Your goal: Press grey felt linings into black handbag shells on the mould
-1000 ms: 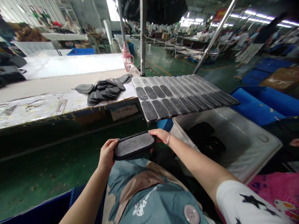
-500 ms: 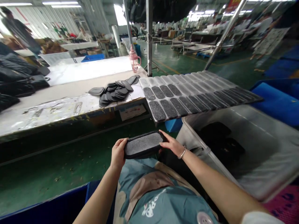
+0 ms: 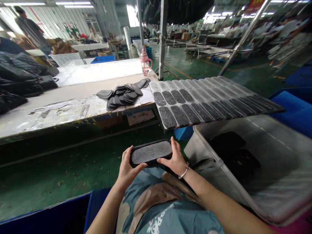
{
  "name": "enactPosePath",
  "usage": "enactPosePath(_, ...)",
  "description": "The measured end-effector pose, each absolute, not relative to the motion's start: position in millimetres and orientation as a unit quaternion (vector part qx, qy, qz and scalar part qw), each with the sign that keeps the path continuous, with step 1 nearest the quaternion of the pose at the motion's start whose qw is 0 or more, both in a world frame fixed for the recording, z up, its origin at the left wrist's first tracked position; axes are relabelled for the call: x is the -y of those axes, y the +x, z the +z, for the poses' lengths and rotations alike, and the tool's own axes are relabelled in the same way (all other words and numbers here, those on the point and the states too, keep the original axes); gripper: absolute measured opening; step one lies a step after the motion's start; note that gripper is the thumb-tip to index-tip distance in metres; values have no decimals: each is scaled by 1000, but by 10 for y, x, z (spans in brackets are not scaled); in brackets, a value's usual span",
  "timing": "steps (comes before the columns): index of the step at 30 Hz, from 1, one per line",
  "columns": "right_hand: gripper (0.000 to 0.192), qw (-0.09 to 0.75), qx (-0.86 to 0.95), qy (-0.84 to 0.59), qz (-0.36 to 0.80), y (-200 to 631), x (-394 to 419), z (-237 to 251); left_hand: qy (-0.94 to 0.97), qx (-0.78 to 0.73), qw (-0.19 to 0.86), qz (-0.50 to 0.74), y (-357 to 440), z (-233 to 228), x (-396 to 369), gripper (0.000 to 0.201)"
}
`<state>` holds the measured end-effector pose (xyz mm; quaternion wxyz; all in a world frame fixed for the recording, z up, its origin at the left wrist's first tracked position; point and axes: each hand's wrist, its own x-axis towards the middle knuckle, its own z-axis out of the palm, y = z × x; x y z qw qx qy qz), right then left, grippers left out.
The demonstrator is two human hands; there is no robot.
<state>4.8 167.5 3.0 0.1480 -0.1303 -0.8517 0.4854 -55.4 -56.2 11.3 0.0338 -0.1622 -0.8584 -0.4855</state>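
Two hands: left (image 3: 128, 167), right (image 3: 174, 159). One grey pad (image 3: 151, 152) held. One pink bottle (image 3: 145, 64). One clear bin (image 3: 275, 156).

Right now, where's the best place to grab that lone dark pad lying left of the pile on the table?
Probably by the long edges of the pad, coming from above: it lies flat on the table, apart from the pile. Both hands already hold the gray pad.

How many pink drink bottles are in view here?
1. The pink bottle stands upright at the far end of the long table, beyond the pile of dark pads and left of the metal post. Others may be hidden in the blurred background.
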Motion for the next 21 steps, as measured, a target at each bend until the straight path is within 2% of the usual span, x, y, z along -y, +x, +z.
enactPosePath(3, 114, 135, 798, -119, 575, 93, -1859, 5, -136, 848, 20, -512, -537, 109, 560, 83)
enactPosePath(6, 83, 58, 690, -123, 711, 81, -2081, -69, -55, 764, -41, -641, -525, 73, 571, 74)
enactPosePath(8, 64, 18, 644, -136, 752, 22, -2187, -128, 25, 657, -86, -749, -537, 57, 561, 62)
enactPosePath(11, 57, 5, 634, -131, 762, -79, -2216, -185, 117, 560, -119, -811, -556, 80, 495, 59)
enactPosePath(21, 52, 7, 625, -144, 767, -193, -2193, -74, 136, 634, -45, -760, -578, 244, 327, 52)
